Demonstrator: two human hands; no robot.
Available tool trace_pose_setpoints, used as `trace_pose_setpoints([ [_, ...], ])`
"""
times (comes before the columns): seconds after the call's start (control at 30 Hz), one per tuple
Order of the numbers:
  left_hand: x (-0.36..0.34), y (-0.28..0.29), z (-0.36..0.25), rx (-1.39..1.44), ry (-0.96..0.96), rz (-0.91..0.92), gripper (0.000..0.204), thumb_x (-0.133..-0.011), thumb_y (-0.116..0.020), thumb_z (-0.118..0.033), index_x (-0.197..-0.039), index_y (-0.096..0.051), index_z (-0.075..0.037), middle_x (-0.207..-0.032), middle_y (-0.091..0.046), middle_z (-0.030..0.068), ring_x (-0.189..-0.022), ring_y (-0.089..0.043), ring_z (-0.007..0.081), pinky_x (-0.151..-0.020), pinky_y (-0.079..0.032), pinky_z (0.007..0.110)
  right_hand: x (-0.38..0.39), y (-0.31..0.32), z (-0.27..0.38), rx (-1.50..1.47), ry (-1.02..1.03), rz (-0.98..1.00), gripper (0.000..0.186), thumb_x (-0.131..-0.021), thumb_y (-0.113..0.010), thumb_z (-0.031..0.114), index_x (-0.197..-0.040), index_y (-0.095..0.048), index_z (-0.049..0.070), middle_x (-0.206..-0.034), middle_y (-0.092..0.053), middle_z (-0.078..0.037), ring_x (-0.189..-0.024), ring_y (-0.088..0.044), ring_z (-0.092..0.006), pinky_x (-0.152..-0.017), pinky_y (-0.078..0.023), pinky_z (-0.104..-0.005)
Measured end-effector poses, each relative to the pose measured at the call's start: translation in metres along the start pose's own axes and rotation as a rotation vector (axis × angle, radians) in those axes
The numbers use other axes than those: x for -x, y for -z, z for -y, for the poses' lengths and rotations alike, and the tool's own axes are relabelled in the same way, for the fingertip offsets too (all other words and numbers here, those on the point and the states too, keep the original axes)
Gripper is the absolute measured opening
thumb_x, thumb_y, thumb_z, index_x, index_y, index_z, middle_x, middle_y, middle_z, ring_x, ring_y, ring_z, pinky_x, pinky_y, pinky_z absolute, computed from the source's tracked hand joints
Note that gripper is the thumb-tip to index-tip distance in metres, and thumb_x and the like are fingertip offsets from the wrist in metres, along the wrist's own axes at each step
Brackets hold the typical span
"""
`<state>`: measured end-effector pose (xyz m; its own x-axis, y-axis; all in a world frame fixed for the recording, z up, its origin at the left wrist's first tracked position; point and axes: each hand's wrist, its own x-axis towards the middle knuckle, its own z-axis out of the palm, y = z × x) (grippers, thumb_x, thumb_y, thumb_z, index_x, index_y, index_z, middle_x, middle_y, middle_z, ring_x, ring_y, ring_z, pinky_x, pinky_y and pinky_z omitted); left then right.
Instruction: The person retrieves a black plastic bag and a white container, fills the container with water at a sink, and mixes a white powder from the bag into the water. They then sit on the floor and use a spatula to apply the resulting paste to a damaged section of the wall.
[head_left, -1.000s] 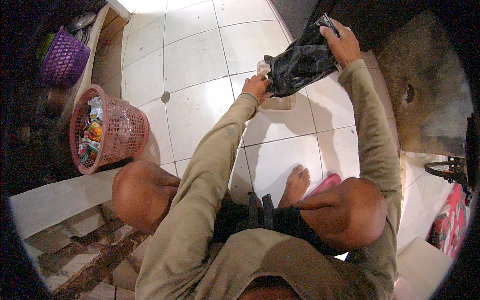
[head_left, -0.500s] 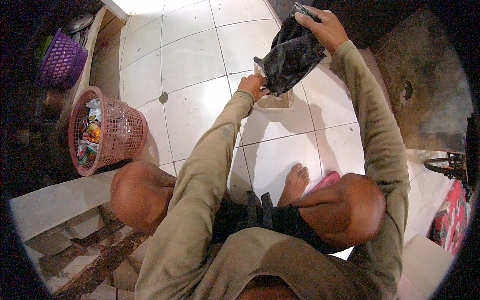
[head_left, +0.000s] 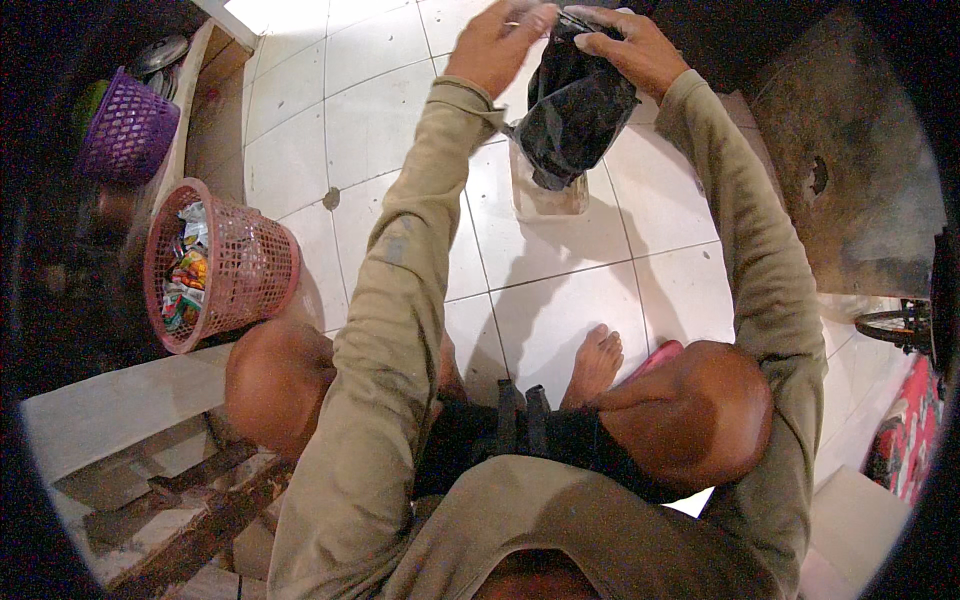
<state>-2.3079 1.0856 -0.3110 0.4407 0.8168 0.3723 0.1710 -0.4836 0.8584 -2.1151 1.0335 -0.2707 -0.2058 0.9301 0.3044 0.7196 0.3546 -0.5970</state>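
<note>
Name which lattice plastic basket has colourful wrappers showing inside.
The pink lattice plastic basket, lower in view: colourful wrappers show in its open mouth. The purple lattice plastic basket, higher in view, shows none.

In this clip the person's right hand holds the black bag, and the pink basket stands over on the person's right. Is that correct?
No, the basket's side is wrong. The head view shows the pink basket on the person's left; the right hand does hold the black bag.

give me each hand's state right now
Left hand: near the black bag, blurred; grip cannot be told.
Right hand: closed, holding the black bag's upper end.
</note>
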Motion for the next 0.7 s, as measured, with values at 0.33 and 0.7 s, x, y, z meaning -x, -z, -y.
trace_pose_setpoints([
  [0.33,0.009,-0.026,0.006,0.139,-0.099,-0.221,0.021,-0.075,-0.070,-0.013,-0.092,-0.064,-0.002,-0.079,-0.066,0.0097,-0.075,-0.064,0.0139,-0.067,-0.052,0.027,0.005,0.012,-0.006,-0.164,-0.101,0.054,0.070,-0.066,-0.075,0.020,-0.124,-0.045,-0.006,-0.113,-0.056,-0.013,-0.104,-0.052,-0.0191,-0.092,-0.040,-0.0297],
  [0.7,0.006,-0.016,-0.006,0.281,0.032,-0.121,0.010,-0.082,-0.060,-0.009,-0.086,-0.060,0.000,-0.071,-0.060,0.0022,-0.062,-0.052,0.0073,-0.056,-0.043,0.022,0.003,0.032,-0.002,-0.234,-0.103,0.184,0.064,-0.066,-0.074,0.015,-0.121,-0.049,-0.005,-0.108,-0.059,-0.009,-0.099,-0.053,-0.0165,-0.089,-0.041,-0.0289],
])
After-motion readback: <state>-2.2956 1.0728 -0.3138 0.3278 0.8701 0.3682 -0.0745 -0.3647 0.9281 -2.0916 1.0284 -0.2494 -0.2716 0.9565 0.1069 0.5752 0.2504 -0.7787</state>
